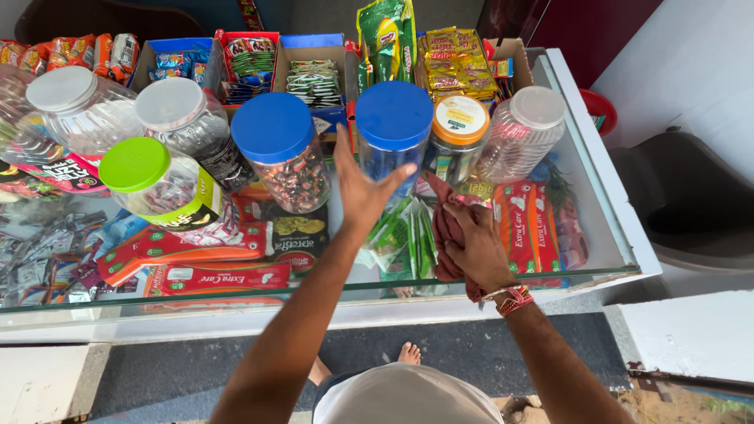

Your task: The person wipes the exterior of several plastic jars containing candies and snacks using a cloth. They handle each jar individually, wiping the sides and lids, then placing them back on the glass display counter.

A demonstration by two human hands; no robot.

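Reaching up the middle of the frame, the left hand (pixel 363 192) is spread wide, fingers fanned and thumb out, its fingertips at the base of the blue-lidded jar (pixel 393 129) in the upper centre; the palm faces that jar, as though sized to its broad round body, but it does not yet close on it. Just right of centre, the right hand (pixel 475 243) is bunched tight around a maroon cloth (pixel 444 224), pressing it down on the glass tabletop (pixel 605 212), with the cloth's loose end trailing up toward the jars.

A second blue-lidded jar (pixel 281 149) full of wrapped sweets stands left of the open hand, touching nothing of it that I can see. Further left in the same row sit a green-lidded jar (pixel 153 180) and two white-lidded jars (pixel 184 118), while an orange-lidded jar (pixel 458 133) and a clear ribbed jar (pixel 522 129) stand to the right. Cardboard boxes of packets (pixel 314 74) line the upper edge behind them, out of the way of the front. Below the glass, red packets (pixel 212 276) and green sachets (pixel 404 235) lie flat on a shelf for display. A dark chair (pixel 691 196) sits at the right edge.
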